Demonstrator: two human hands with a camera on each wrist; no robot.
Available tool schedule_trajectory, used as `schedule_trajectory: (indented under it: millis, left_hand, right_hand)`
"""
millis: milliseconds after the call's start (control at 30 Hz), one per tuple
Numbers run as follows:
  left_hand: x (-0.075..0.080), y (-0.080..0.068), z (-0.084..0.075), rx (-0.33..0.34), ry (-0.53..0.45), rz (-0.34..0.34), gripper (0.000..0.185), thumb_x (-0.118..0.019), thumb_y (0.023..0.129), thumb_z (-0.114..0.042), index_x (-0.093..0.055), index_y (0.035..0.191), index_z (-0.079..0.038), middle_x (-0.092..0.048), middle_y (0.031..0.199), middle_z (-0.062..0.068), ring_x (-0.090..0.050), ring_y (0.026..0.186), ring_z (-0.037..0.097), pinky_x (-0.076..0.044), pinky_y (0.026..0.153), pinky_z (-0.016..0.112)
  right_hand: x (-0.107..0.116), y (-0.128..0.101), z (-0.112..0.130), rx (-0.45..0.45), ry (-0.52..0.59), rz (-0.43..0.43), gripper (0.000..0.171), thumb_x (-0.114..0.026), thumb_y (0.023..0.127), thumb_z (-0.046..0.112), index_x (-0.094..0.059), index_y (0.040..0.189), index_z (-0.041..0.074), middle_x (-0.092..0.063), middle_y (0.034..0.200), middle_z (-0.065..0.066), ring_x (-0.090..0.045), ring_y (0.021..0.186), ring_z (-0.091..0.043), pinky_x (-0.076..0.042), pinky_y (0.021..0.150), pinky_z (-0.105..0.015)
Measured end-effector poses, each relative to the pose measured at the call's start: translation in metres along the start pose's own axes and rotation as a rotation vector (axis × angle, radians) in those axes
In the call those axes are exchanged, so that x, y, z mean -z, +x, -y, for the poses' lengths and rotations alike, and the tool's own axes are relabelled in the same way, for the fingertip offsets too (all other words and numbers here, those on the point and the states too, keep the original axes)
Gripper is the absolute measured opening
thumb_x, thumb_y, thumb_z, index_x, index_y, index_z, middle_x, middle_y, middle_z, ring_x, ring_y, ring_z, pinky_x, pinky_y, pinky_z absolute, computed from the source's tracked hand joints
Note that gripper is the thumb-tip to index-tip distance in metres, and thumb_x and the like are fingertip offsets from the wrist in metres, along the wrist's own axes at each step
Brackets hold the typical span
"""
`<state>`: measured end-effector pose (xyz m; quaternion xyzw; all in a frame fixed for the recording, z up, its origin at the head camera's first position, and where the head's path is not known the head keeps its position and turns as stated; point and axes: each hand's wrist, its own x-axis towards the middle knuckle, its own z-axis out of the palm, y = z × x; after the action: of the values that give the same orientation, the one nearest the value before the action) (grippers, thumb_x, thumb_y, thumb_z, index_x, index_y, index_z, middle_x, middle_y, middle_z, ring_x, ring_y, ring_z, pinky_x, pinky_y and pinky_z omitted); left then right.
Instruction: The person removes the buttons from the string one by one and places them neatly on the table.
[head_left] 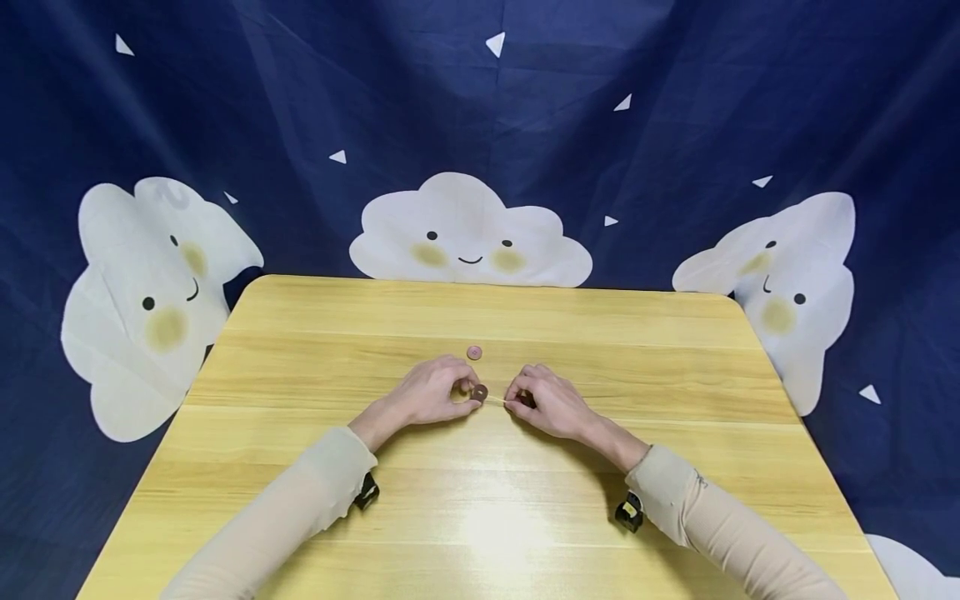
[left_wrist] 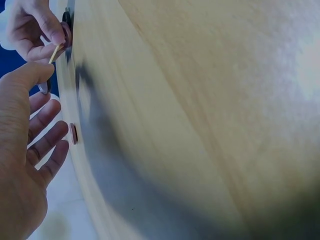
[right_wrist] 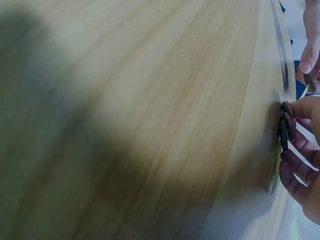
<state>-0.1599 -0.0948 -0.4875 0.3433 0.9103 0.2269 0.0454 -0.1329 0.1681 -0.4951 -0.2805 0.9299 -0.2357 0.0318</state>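
A dark brown button is pinched between the thumb and forefinger of my left hand, its other fingers loosely bent. From that button a thin yellow cord runs across to my right hand, whose thumb and forefinger pinch it. Several reddish-brown and dark buttons hang bunched at the right fingertips in the right wrist view, with a cord tail trailing below them. Just beyond the left fingers, a loose pinkish button lies flat on the table.
Both hands are over the middle of a light wood table. A dark blue curtain with white cloud prints hangs behind its far edge and along its sides. Dark wrist devices sit at the cuffs.
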Motion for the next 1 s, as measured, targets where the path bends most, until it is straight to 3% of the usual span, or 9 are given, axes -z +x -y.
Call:
schedule_trajectory:
  millis: [733, 1000]
  left_hand:
    - [0.010, -0.006, 0.003, 0.020, -0.052, -0.028, 0.025, -0.084, 0.087, -0.035, -0.074, 0.105, -0.021, -0.070, 0.098, -0.005, -0.061, 0.092, 0.009, -0.055, 0.084, 0.028]
    - [0.016, -0.007, 0.011, 0.035, -0.016, -0.019, 0.025, -0.083, 0.087, -0.035, -0.074, 0.105, -0.020, -0.069, 0.098, -0.005, -0.062, 0.093, 0.011, -0.056, 0.085, 0.032]
  right_hand:
    - [0.000, -0.001, -0.002, 0.011, -0.007, -0.011, 0.010, -0.072, 0.099, 0.031, -0.076, 0.100, 0.022, -0.069, 0.102, 0.006, -0.057, 0.095, -0.012, -0.048, 0.072, -0.027]
    - [0.000, -0.001, -0.001, 0.000, -0.011, 0.002, 0.007, -0.072, 0.099, 0.031, -0.076, 0.099, 0.025, -0.067, 0.101, 0.008, -0.055, 0.093, -0.011, -0.046, 0.071, -0.026]
